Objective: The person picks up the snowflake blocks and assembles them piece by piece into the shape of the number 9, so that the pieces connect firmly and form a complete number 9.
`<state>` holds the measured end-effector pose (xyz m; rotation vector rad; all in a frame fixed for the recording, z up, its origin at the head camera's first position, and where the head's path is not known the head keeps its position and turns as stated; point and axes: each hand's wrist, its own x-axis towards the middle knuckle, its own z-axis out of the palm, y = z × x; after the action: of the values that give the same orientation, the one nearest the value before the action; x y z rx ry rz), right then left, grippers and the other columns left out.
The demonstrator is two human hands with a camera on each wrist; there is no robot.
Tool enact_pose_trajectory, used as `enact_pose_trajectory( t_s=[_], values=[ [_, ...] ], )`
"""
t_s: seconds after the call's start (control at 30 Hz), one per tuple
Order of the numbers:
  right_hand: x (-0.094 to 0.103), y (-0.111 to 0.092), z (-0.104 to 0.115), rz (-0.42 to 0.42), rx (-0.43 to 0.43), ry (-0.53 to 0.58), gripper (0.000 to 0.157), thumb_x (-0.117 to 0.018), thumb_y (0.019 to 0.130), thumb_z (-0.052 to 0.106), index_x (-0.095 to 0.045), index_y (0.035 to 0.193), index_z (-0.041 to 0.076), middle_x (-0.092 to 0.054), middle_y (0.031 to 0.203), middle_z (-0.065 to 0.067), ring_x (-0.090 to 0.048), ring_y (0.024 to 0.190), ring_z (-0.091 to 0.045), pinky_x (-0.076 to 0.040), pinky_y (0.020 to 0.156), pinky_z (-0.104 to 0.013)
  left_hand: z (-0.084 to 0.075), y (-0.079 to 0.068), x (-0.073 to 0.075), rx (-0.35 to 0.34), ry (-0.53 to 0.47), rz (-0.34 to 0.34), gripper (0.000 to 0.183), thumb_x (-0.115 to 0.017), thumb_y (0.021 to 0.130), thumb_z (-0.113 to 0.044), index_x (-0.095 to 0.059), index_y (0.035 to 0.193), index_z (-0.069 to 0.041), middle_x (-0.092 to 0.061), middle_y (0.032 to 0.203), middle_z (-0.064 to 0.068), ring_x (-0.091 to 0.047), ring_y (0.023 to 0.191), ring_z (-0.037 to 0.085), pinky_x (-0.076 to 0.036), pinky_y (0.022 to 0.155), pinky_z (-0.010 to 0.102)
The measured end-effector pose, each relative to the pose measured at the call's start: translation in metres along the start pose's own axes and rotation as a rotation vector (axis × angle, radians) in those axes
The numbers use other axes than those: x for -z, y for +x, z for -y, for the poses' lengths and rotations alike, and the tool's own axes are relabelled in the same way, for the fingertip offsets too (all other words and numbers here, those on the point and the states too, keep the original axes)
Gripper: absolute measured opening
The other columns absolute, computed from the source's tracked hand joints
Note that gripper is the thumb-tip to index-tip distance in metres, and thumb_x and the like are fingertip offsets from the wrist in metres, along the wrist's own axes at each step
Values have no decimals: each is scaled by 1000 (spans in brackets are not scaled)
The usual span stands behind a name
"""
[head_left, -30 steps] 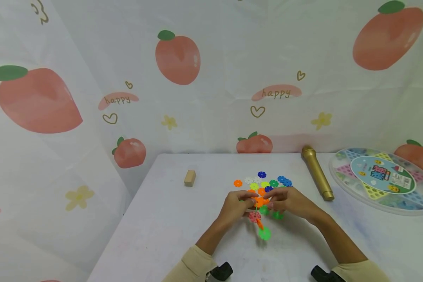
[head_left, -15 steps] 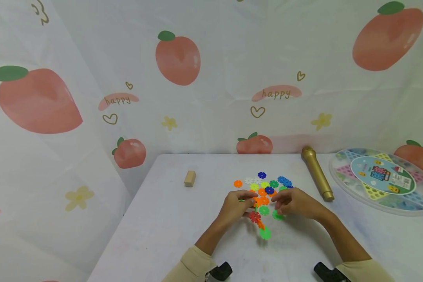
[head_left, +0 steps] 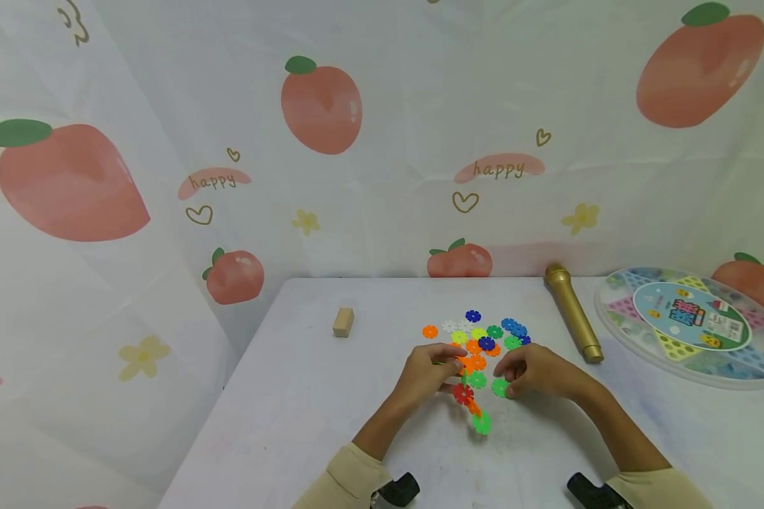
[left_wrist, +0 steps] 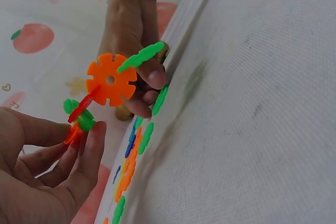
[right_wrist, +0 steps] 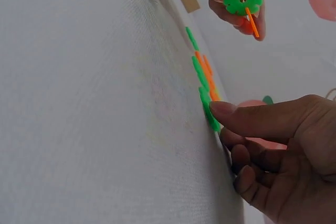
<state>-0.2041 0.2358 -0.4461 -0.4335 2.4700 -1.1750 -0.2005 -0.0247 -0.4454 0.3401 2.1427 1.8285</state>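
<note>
On the white table [head_left: 280, 396] we see a scatter of loose slotted discs [head_left: 477, 363], just beyond and between the two hands. Our left hand [head_left: 425, 375] pinches one end of a chain of interlocked discs [left_wrist: 122, 90] between thumb and fingers; the rest reaches out past the fingertips, toward our body. Our right hand [head_left: 541, 371] has its fingers loosely curled, the thumb against the rim of a green disc [head_left: 499, 387] lying at its fingertips; we cannot tell whether the pinch is firm. We judge the chain light and fairly stiff, but weak at its slots under a twist, so best held beside a joint. The single disc looks thin, light and perhaps slick, best taken by opposite edges.
</note>
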Motion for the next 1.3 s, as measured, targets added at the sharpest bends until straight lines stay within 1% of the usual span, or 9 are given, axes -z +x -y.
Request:
enact_pose_trajectory(
  t_s=[0.13,0.27,0.37,0.53,0.73,0.9,1.1,1.17,1.3],
  values=[
    [-2,0,0,-9,3,-14,22,-87,83,3,-78,103,5,-62,83,-3,-56,82,-21,-50,69,-25,-1,0,-1,-2,-8,-4,22,-68,103,-10,-77,122,-3,-73,99,3,-76,88,15,-65,73,31],
    [-4,0,1,-19,-4,-19,21,-88,83,3,-78,102,6,-62,83,-3,-56,82,-21,-50,69,-26,-2,0,-2,-4,-24,-8,23,-69,102,-9,-76,122,-1,-74,100,3,-77,89,20,-65,73,32],
    [-4,0,1,-22,10,-27,21,-88,83,2,-77,100,6,-63,84,-3,-57,82,-21,-51,70,-25,-1,0,-3,-6,-37,-16,22,-70,101,-9,-76,121,-1,-76,100,5,-77,90,23,-65,73,33],
    [-4,-1,3,-28,34,-37,23,-89,81,3,-72,97,7,-63,85,-2,-57,83,-21,-51,70,-25,-2,-1,-3,-10,-36,-24,21,-70,102,-10,-77,120,-2,-78,102,6,-78,89,21,-65,73,33],
    [-2,-2,4,-41,62,-48,15,-87,85,10,-77,96,7,-63,80,1,-56,78,-18,-48,67,-25,-2,-1,-2,-12,-24,-27,22,-70,101,-10,-77,119,0,-80,100,8,-78,88,21,-65,75,32],
    [0,-2,9,-54,96,4,10,-81,92,14,-78,95,6,-64,79,0,-55,75,-16,-47,64,-25,-2,-1,-3,-14,-35,-27,21,-71,101,-10,-77,119,0,-80,99,10,-79,87,23,-65,75,33],
    [3,-3,17,-33,101,93,18,-72,99,19,-79,99,2,-78,92,-9,-63,85,-24,-55,73,-34,-2,-1,-3,-8,-59,-6,22,-71,100,-10,-77,119,0,-80,100,13,-80,88,27,-65,72,32],
    [4,-3,19,-28,112,103,19,-70,101,19,-80,101,3,-80,96,-11,-65,88,-27,-57,75,-36,-3,-1,-3,-2,-48,-3,21,-71,100,-11,-78,118,-2,-81,99,12,-79,87,25,-64,70,31],
    [3,-5,22,-39,133,95,20,-69,101,20,-80,101,3,-77,95,-11,-64,87,-28,-58,75,-38,-5,-3,-2,13,-34,-1,20,-72,100,-15,-79,117,-6,-81,98,9,-77,86,18,-60,64,25]
  ],
)
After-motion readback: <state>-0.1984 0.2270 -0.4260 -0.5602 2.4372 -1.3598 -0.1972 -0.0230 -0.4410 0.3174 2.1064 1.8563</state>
